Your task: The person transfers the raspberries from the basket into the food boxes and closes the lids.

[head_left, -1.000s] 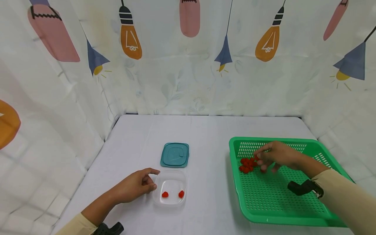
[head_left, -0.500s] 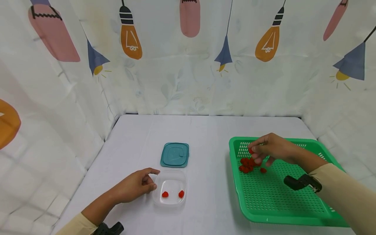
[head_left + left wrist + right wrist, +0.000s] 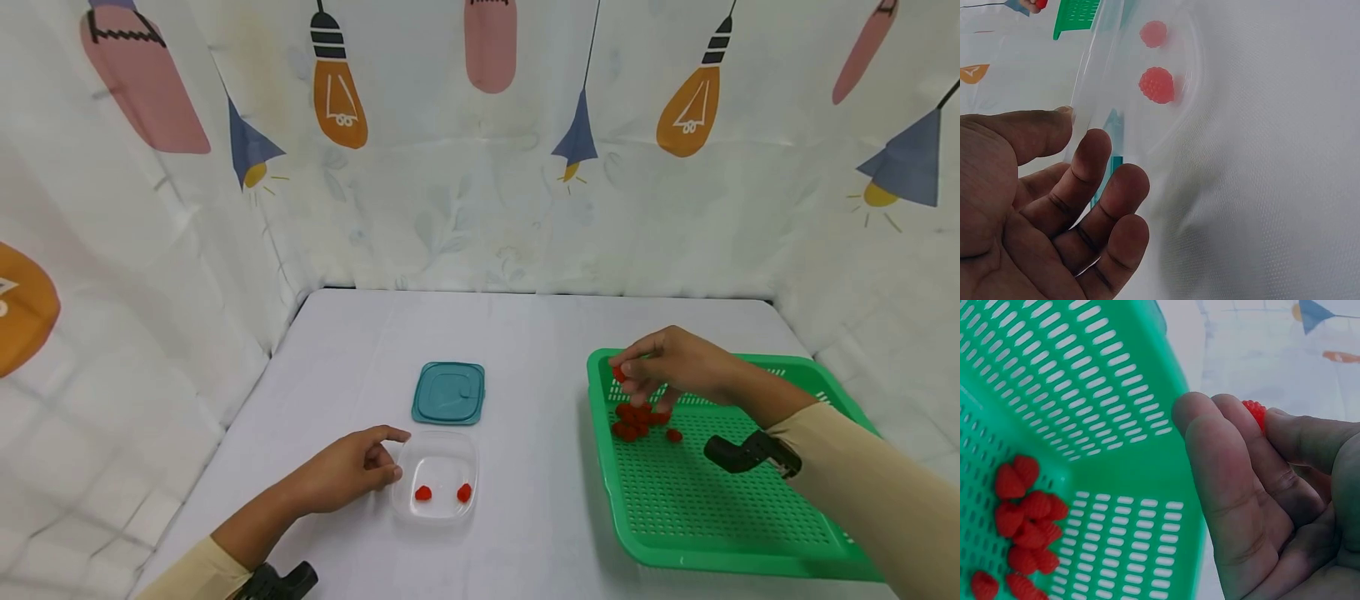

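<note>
In the head view, the index finger and thumb of my left hand (image 3: 348, 471) hold the left rim of a clear plastic container (image 3: 435, 514); the other fingers are loosely bent. Two raspberries (image 3: 464, 492) lie apart on its floor. My right hand (image 3: 675, 367) is raised over the far left corner of a green basket (image 3: 720, 560). Between thumb and fingertips it pinches a raspberry (image 3: 1255, 412), partly hidden by the fingers. Below that hand a cluster of raspberries (image 3: 1032, 525) sits in the basket, with one raspberry (image 3: 674, 436) lying slightly apart.
A teal lid (image 3: 448, 392) lies flat on the white-covered table (image 3: 540, 467), just behind the container. White cloth between container and basket separates them. A printed curtain (image 3: 480, 217) rises along the back and both sides.
My right hand has lifted a raspberry from the cluster and moved left and away from me toward the basket's far left corner. The left hand stays at the container.
</note>
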The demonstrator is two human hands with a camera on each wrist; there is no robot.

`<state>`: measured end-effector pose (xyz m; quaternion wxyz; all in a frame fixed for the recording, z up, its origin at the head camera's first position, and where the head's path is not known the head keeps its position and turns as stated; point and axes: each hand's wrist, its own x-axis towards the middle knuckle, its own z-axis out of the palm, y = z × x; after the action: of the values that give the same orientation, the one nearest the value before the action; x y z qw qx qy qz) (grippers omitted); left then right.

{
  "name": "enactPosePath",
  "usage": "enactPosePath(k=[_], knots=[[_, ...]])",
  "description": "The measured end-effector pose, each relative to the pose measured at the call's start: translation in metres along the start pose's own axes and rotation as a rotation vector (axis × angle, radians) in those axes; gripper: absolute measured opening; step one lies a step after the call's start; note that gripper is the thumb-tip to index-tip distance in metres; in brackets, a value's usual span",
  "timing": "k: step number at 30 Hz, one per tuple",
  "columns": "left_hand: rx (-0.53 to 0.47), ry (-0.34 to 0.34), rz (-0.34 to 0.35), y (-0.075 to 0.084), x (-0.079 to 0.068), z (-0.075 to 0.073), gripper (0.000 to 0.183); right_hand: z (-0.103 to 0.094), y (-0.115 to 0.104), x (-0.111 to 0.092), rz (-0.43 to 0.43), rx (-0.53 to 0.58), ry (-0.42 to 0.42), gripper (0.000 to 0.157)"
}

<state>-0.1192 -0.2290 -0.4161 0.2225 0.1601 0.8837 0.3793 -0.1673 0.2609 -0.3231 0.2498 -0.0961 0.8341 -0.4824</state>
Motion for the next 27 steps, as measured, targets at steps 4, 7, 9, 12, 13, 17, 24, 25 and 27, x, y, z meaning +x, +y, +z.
enactPosePath(k=[4,7,9,12,13,17,24,25,27], knots=[[0.0,-0.001,-0.004,0.0,0.0,0.0,0.051,0.005,-0.009,0.005,-0.005,0.012,-0.005,0.04],[0.002,-0.002,-0.012,0.0,0.0,0.0,0.051,0.01,-0.015,0.009,-0.005,0.026,-0.014,0.038],[0.005,-0.002,-0.01,0.0,0.0,0.0,0.051,0.014,-0.019,0.012,-0.007,0.033,-0.022,0.036],[0.011,0.0,0.001,0.0,-0.001,0.0,0.051,0.02,-0.024,0.016,-0.01,0.035,-0.031,0.033],[0.01,-0.001,0.006,0.0,-0.001,0.0,0.052,0.022,-0.026,0.017,-0.012,0.035,-0.034,0.032],[0.007,-0.002,0.018,-0.001,-0.001,-0.001,0.052,0.028,-0.032,0.024,-0.018,0.034,-0.045,0.03],[0.002,0.002,0.018,-0.003,0.001,0.0,0.051,0.041,-0.042,0.034,-0.038,0.038,-0.073,0.028],[0.001,0.003,0.017,-0.004,0.001,0.0,0.051,0.043,-0.044,0.035,-0.038,0.039,-0.076,0.027],[-0.001,0.004,0.015,-0.003,0.001,0.0,0.051,0.047,-0.047,0.038,-0.043,0.034,-0.083,0.026]])
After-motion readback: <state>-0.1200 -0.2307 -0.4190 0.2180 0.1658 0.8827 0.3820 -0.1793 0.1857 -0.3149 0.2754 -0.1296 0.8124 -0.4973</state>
